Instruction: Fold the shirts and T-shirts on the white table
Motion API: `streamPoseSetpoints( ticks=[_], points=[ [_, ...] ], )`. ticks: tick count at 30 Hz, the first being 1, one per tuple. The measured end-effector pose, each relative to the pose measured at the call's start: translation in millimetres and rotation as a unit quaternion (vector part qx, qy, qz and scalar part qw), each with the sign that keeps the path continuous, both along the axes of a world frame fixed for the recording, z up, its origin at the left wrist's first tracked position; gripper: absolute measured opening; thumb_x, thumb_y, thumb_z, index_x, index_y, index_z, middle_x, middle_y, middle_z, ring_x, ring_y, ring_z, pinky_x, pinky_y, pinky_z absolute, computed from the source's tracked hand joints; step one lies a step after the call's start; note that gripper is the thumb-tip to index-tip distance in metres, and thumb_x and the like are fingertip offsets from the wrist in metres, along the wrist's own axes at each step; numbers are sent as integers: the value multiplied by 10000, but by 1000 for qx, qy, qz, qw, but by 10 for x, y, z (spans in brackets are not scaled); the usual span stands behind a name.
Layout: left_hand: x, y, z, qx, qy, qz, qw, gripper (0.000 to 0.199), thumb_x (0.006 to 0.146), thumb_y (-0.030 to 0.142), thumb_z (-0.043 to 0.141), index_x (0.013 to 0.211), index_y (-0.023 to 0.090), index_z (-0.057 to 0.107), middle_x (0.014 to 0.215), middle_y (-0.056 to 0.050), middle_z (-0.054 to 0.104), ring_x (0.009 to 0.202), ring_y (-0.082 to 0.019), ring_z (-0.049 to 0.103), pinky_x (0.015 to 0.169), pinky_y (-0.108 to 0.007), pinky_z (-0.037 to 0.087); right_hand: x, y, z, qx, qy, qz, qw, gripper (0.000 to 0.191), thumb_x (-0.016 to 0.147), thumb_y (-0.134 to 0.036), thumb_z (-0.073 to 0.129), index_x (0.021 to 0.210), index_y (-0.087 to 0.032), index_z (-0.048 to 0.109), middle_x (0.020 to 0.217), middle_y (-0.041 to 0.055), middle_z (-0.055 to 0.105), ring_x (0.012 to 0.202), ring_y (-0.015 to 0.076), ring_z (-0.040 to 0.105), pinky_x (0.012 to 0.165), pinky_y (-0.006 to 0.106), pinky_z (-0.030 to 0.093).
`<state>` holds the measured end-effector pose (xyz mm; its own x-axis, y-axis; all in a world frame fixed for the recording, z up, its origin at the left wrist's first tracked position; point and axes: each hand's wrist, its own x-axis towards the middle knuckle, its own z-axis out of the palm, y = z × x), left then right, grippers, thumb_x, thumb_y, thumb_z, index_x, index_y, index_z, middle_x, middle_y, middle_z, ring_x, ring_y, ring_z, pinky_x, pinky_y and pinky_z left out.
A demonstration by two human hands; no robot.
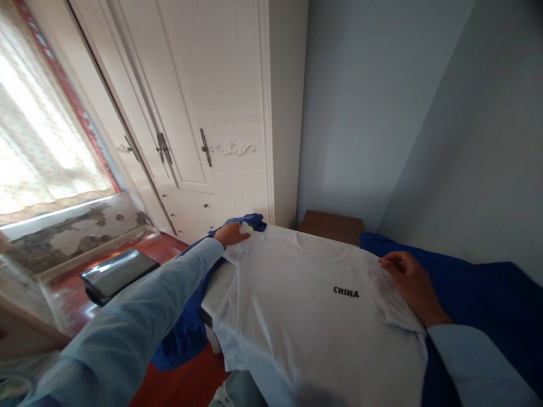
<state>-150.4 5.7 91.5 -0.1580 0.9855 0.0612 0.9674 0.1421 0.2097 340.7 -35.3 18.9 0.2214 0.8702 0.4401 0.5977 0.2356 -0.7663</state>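
A white T-shirt (297,316) with "CHINA" in black letters lies spread, front up, over a white-topped surface. My left hand (232,233) is closed on the shirt's far left sleeve and shoulder area; a small yellow-green spot shows beside its fingertips. Over the right sleeve, my right hand (408,282) has its fingers bent and drawn together at the shoulder edge, pinching the cloth. The shirt's lower part runs toward me past the bottom of the view.
Blue cloth (466,282) lies along the right, and more blue cloth (182,339) hangs at the left. A brown wooden piece (331,223) stands by the wall. Behind is a white wardrobe (212,85). A dark ribbed object (121,274) sits at left, near the curtained window (46,124).
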Motion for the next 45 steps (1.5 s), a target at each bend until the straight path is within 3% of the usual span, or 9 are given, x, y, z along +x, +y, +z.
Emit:
streamPoseSetpoints(
  ticks=[5,9,15,22,28,34,37,40,45],
  points=[
    [-189,-76,13,-98,-85,27,991,256,723,261,771,859,83,647,766,-100,697,777,-253,698,734,-350,523,-31,-26,34,15,-1,1,1000,322,703,-571,563,768,-255,570,787,79,686,751,284,651,726,415,499],
    [-299,-168,92,-152,-184,78,968,208,711,251,771,790,111,638,539,-31,597,538,-186,614,551,-309,497,-26,-21,20,-1,-6,-8,1000,334,695,-600,551,751,-270,558,795,89,681,753,306,650,722,442,496],
    [-333,-318,119,-120,-298,92,942,353,746,477,748,845,153,650,713,-57,700,674,-167,675,602,-248,563,20,21,-58,-15,-15,4,1000,332,705,-613,561,745,-283,543,795,87,686,764,322,651,715,449,493],
    [-257,-320,26,-65,-233,96,966,260,869,347,574,1000,134,643,913,-130,743,737,-249,718,587,-332,588,0,3,-48,-25,-7,18,1000,324,682,-604,575,725,-285,545,787,89,690,760,326,655,746,462,502],
    [125,-398,-54,14,-147,-57,987,278,869,256,573,1092,166,714,1077,-111,736,1043,-263,693,898,-314,550,9,18,-91,-23,17,25,999,271,685,-542,604,720,-287,518,846,92,731,836,336,688,799,465,515],
    [490,-561,-384,-84,-230,-293,924,502,870,527,613,1214,173,704,1033,-86,756,825,-178,685,720,-245,531,-24,-1,-89,-34,30,30,999,238,664,-489,597,726,-280,504,880,98,738,890,335,696,864,462,513],
    [388,-487,-525,31,-220,-262,939,491,919,532,514,1141,142,715,1006,-103,742,820,-178,665,727,-268,528,-22,-2,-80,-38,23,30,999,257,670,-504,595,740,-270,512,873,93,728,869,317,691,845,438,510],
    [187,-390,-592,127,-145,-216,957,430,954,425,451,1146,132,700,1086,-133,717,963,-214,669,898,-344,544,-12,5,-76,-43,6,16,999,306,673,-546,588,772,-259,555,860,88,713,837,305,679,815,430,500],
    [57,-366,-682,97,-2,-302,948,484,971,431,469,1344,156,608,1474,-161,537,1384,-275,491,1167,-451,394,-12,2,-68,-59,2,16,998,342,653,-561,588,781,-243,577,872,99,726,845,303,685,816,428,496]
  ],
)
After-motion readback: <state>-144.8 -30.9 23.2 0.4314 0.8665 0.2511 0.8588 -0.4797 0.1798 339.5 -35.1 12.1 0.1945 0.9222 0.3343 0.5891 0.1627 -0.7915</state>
